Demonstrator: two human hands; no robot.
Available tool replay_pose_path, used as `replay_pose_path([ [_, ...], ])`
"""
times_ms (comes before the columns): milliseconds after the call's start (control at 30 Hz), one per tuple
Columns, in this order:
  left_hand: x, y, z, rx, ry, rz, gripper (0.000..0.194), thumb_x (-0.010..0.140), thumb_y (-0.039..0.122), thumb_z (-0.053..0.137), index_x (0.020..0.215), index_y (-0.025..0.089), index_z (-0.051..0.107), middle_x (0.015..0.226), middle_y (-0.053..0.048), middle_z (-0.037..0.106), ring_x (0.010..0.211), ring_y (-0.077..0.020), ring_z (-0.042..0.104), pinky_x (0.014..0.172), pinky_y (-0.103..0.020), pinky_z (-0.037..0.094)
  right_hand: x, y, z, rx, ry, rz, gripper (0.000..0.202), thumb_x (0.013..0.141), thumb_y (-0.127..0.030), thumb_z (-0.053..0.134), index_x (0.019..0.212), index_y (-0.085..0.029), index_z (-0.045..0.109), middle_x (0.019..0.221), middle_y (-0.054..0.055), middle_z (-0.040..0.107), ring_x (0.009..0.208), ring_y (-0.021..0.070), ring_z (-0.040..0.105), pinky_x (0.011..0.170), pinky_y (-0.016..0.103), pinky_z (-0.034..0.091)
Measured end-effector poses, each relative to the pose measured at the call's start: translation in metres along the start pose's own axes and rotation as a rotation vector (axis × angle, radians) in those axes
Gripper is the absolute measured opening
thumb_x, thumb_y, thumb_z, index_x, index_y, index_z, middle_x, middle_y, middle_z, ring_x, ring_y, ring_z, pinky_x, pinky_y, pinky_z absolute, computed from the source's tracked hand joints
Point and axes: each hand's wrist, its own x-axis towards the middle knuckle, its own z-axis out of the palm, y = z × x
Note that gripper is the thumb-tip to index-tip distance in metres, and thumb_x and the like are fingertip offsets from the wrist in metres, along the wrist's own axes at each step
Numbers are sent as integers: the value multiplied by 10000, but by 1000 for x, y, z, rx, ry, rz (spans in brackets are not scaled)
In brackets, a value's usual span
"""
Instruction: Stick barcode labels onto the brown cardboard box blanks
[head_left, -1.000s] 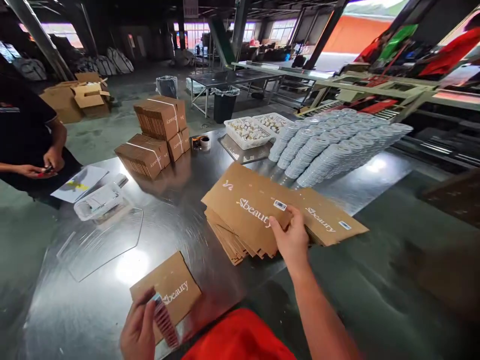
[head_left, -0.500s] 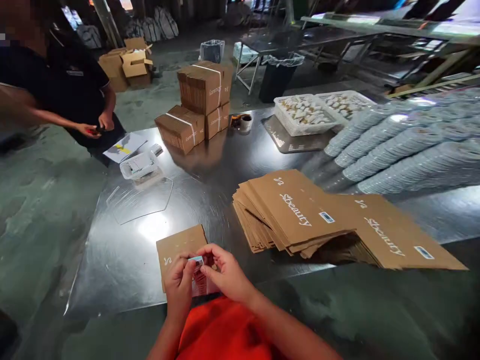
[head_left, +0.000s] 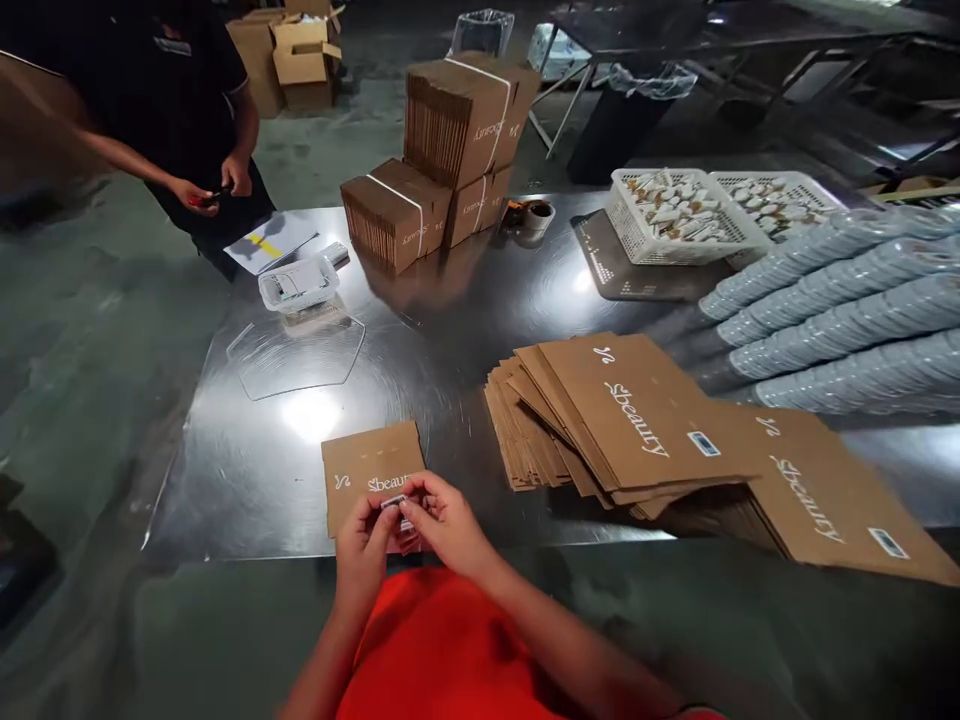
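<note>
At the near edge of the tabletop (head_left: pixel 247 480), the left hand (head_left: pixel 361 550) and right hand (head_left: pixel 454 530) grasp a label strip (head_left: pixel 392 501), pinched at the fingertips of both. Partly behind them lies a flat carton (head_left: pixel 375 450); to the right, a fanned carton pile (head_left: pixel 630 470); farther off, a white tray (head_left: pixel 300 303), then strapped carton bundles (head_left: pixel 442 110).

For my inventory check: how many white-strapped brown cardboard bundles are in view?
3: an upper bundle, a lower bundle beneath it, and a left bundle beside that. Others may be hidden behind.
</note>
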Motion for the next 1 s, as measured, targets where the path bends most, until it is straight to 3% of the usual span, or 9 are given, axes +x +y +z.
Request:
replay_pose_path([
  [167,0,-10,4,94,-7,-4,309,806,463,538,658,192,539,615,15,523,607,-134,483,572,-227,402,6,4,-3,-106,63,-23,179,760,-350,617,778,-180,563,750,-11,542,652,98,513,596,212,428],
  [333,7,-35,8,154,9,-47,407,819,525,506,583,201,435,560,32,411,565,-118,396,523,-230,339,12,17,-4,-204,133,-32,135,733,-292,607,687,-168,577,735,-5,525,614,91,472,563,211,384],
  [467,11,-52,9,157,37,-139,474,778,588,517,535,197,404,523,38,367,541,-109,362,506,-231,306,24,38,-9,-85,118,75,194,692,-345,641,684,-164,572,653,-24,521,568,87,450,542,209,364],
  [600,22,-66,6,91,92,-239,534,687,635,592,481,191,381,488,50,328,516,-91,319,495,-229,272,62,74,-28,-163,267,104,257,740,-423,573,714,-167,581,645,-17,546,591,105,471,573,217,385],
  [700,40,-85,0,-21,119,-336,549,587,665,656,460,182,427,478,44,376,514,-93,356,502,-230,306,100,103,-44,-399,338,104,217,721,-359,563,618,-168,568,633,-7,550,631,124,493,625,232,405],
  [800,58,-111,-5,-82,103,-415,542,518,686,685,527,157,564,523,9,510,538,-119,459,535,-249,377,127,126,-51,-512,343,138,148,682,-252,587,562,-169,567,615,-8,533,667,136,497,671,241,405],
  [1000,70,-142,-12,-159,80,-551,630,490,707,682,718,120,677,587,-35,609,532,-149,549,509,-267,424,137,144,-44,-705,342,196,114,734,-207,586,639,-171,639,699,11,564,782,154,519,752,251,387],
])
